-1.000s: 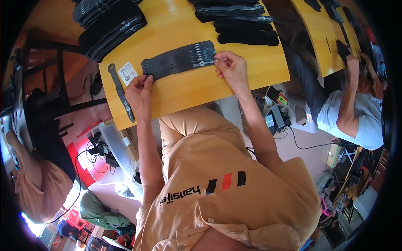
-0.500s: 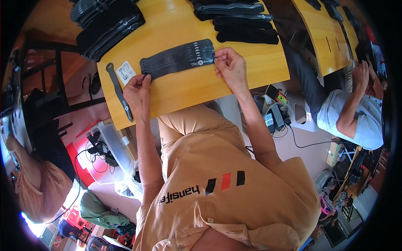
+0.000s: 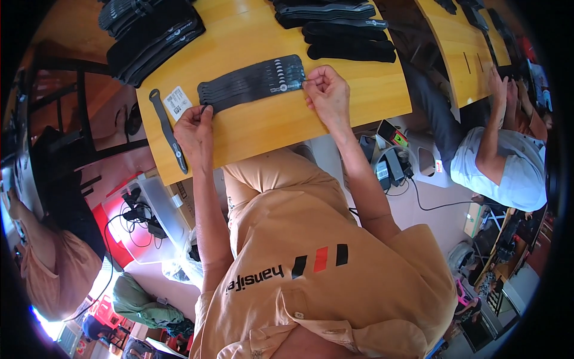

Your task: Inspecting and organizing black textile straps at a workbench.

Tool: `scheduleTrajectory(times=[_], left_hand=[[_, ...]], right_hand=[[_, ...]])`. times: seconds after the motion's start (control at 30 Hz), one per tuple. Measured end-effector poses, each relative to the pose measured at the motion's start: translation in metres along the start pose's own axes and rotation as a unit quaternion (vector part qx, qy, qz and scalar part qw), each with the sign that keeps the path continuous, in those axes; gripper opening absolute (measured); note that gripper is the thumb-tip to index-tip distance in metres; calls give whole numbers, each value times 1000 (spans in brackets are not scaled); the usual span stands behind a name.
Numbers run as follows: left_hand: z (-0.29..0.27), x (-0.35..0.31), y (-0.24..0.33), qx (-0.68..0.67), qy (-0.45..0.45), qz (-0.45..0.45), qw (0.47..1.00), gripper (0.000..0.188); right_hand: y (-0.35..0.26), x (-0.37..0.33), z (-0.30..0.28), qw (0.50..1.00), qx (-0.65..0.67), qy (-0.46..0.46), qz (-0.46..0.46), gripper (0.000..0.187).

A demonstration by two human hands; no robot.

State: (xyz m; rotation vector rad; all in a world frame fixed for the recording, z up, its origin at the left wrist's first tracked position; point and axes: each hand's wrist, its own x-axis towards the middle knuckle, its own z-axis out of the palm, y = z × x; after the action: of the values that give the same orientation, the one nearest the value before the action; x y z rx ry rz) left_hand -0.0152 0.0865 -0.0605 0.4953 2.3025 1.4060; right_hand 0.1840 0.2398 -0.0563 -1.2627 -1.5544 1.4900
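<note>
A fanned row of black straps (image 3: pixel 251 81) lies flat on the yellow wooden table (image 3: pixel 257 134), overlapping so that several rounded ends show at the left. My left hand (image 3: pixel 195 128) pinches the near left corner of the row between thumb and fingers. At the opposite end, my right hand (image 3: pixel 329 96) grips the right edge with its thumb and forefinger. One single black strap (image 3: pixel 167 128) with a slotted end lies left of my left hand. Beside it is a white printed label (image 3: pixel 177 103), flat on the wood.
Piles of black straps stand at the far left (image 3: pixel 155 45) and far right (image 3: pixel 350 42) of the table. A co-worker in a light shirt (image 3: pixel 502 167) sits at another table on the right. Clear plastic bins (image 3: pixel 161 224) and cables are below, left.
Both hands keep their hold on the row of straps, almost unmoved. The whole view has shifted slightly. At the right, the co-worker's arms have moved.
</note>
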Motion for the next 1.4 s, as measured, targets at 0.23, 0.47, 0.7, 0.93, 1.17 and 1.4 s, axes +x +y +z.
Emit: scheduleTrajectory(times=[0.23, 0.47, 0.7, 0.93, 1.17, 1.4], left_hand=[[1, 0, -2, -20, -1, 2, 1000, 18], [0, 0, 0, 18, 2, -5, 1000, 20], [-1, 1, 0, 49, 8, 11, 999, 22], [1, -1, 2, 55, 20, 29, 998, 22], [1, 1, 3, 73, 13, 35, 997, 23], [0, -1, 5, 80, 17, 44, 996, 24]], right_hand=[[1, 0, 1, 999, -22, 14, -21, 10], [7, 1, 1, 998, -44, 23, -45, 9], [8, 1, 3, 996, -57, 24, -57, 9], [9, 2, 2, 999, -25, 21, -37, 8], [3, 1, 3, 999, -32, 30, -33, 7], [2, 0, 3, 999, -16, 20, -34, 6]])
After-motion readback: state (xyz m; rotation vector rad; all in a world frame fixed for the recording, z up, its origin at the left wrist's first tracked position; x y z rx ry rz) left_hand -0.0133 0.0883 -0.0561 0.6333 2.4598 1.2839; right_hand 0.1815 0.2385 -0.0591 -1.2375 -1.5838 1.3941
